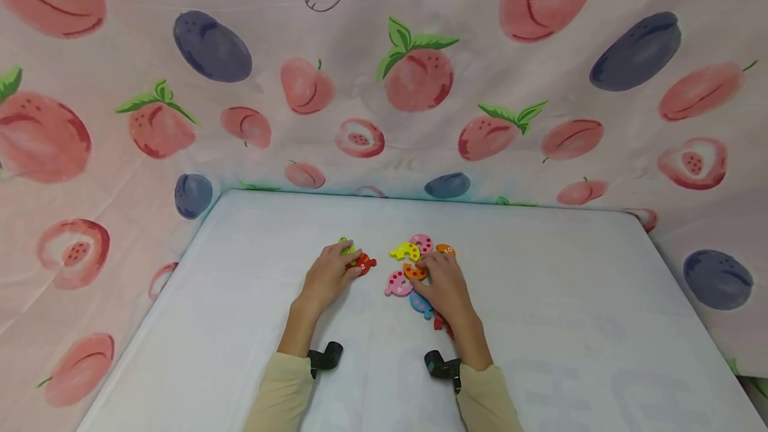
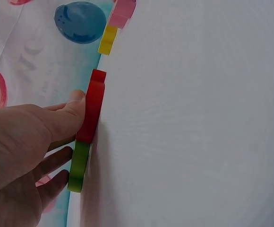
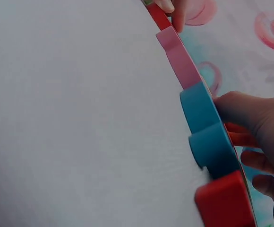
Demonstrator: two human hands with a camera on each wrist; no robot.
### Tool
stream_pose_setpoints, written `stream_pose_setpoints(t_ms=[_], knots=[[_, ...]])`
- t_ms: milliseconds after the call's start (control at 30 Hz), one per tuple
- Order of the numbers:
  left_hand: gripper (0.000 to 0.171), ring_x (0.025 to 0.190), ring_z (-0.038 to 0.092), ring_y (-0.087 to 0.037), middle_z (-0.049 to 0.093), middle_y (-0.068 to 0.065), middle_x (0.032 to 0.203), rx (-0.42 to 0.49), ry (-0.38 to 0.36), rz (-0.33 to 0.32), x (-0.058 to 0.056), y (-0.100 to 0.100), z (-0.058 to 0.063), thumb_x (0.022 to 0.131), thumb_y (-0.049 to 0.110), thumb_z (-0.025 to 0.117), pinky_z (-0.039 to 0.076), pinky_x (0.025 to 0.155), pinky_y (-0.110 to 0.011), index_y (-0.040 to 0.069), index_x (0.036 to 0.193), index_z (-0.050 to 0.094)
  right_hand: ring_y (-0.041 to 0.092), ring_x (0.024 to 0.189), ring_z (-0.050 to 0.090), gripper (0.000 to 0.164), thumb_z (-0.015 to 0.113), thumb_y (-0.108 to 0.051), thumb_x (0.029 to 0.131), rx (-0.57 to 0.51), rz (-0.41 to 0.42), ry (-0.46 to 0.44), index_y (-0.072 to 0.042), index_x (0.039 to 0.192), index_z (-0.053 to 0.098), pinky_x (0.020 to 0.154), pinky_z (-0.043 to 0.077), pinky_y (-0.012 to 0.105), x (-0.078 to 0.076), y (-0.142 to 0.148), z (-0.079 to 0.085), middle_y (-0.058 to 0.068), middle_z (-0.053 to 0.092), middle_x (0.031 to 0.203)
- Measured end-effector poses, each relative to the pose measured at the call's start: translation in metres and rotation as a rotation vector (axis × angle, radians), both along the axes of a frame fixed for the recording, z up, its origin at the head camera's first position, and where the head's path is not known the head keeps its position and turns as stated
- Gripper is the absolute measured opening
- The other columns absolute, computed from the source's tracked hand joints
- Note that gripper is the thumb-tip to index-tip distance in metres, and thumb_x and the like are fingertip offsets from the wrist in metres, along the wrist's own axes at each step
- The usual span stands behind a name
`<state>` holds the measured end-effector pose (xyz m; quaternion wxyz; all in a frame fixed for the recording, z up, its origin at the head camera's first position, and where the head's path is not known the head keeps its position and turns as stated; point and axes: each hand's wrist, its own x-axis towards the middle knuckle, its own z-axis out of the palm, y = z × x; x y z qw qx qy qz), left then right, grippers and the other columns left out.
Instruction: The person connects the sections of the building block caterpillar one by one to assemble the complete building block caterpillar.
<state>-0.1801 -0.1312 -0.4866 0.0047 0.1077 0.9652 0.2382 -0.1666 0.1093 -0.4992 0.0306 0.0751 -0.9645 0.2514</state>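
Note:
Flat, colourful puzzle pieces with dots and numbers lie on the white table. My left hand (image 1: 324, 275) has its thumb and index finger at the edges of a red puzzle piece (image 1: 365, 263) marked 2. Its other fingers touch a green puzzle piece (image 2: 79, 168), which meets the red one end to end. To the right, my right hand (image 1: 444, 284) holds an orange dotted puzzle piece (image 1: 414, 272) between thumb and index finger. A blue puzzle piece (image 3: 208, 127) lies right beneath that thumb, beside a pink one (image 1: 398, 284). The right hand partly hides the orange piece.
Above the orange piece are a yellow puzzle piece (image 1: 407, 251) and another pink one (image 1: 423, 243). A second orange piece (image 1: 446, 249) lies behind the right hand, and a red one (image 3: 224, 201) near that wrist. A fruit-print cloth (image 1: 360, 85) hangs behind the table (image 1: 570, 285).

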Motion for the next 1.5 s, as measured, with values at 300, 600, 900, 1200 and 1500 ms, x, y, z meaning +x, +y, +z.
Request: stream_pose_setpoints(t_ms=[300, 600, 900, 1200, 1500], knots=[[0.044, 0.138, 0.041, -0.029, 0.048, -0.008, 0.148, -0.002, -0.015, 0.004, -0.001, 0.001, 0.000, 0.090, 0.026, 0.068, 0.041, 0.111, -0.048, 0.018, 0.133, 0.060, 0.020, 0.092, 0.055, 0.043, 0.081, -0.041, 0.076, 0.035, -0.084, 0.059, -0.010, 0.102, 0.065, 0.080, 0.050, 0.035, 0.005, -0.011, -0.001, 0.006, 0.062, 0.100], [0.045, 0.138, 0.041, -0.028, 0.048, -0.007, 0.147, 0.002, -0.003, 0.015, 0.000, 0.000, -0.001, 0.089, 0.026, 0.069, 0.042, 0.111, -0.047, 0.018, 0.133, 0.061, 0.022, 0.097, 0.054, 0.036, 0.080, -0.030, 0.079, -0.048, -0.071, 0.024, -0.008, 0.102, 0.063, 0.087, 0.054, 0.036, 0.004, -0.013, 0.001, 0.009, 0.062, 0.105], [0.046, 0.138, 0.041, -0.028, 0.048, -0.009, 0.146, 0.016, -0.037, -0.034, 0.003, -0.003, 0.006, 0.088, 0.024, 0.071, 0.044, 0.109, -0.046, 0.016, 0.133, 0.061, 0.022, 0.100, 0.055, 0.039, 0.078, -0.020, 0.078, -0.185, -0.024, -0.001, -0.007, 0.111, 0.060, 0.091, 0.055, 0.039, 0.003, -0.008, 0.009, 0.009, 0.062, 0.109], [0.053, 0.138, 0.040, -0.029, 0.047, -0.008, 0.147, 0.014, -0.060, -0.031, 0.002, -0.006, 0.008, 0.084, 0.032, 0.074, 0.043, 0.109, -0.048, 0.019, 0.133, 0.061, 0.023, 0.119, 0.053, 0.036, 0.075, -0.015, 0.079, -0.262, 0.122, 0.033, -0.011, 0.113, 0.063, 0.104, 0.048, 0.044, 0.005, -0.023, 0.008, 0.004, 0.062, 0.120], [0.051, 0.138, 0.041, -0.029, 0.048, -0.008, 0.147, 0.023, -0.060, -0.023, 0.003, -0.010, 0.009, 0.084, 0.032, 0.074, 0.044, 0.108, -0.050, 0.018, 0.132, 0.062, 0.024, 0.124, 0.049, 0.056, 0.075, -0.018, 0.082, -0.254, 0.154, 0.026, -0.014, 0.133, 0.053, 0.106, 0.047, 0.045, 0.009, -0.029, 0.007, 0.004, 0.058, 0.129]])
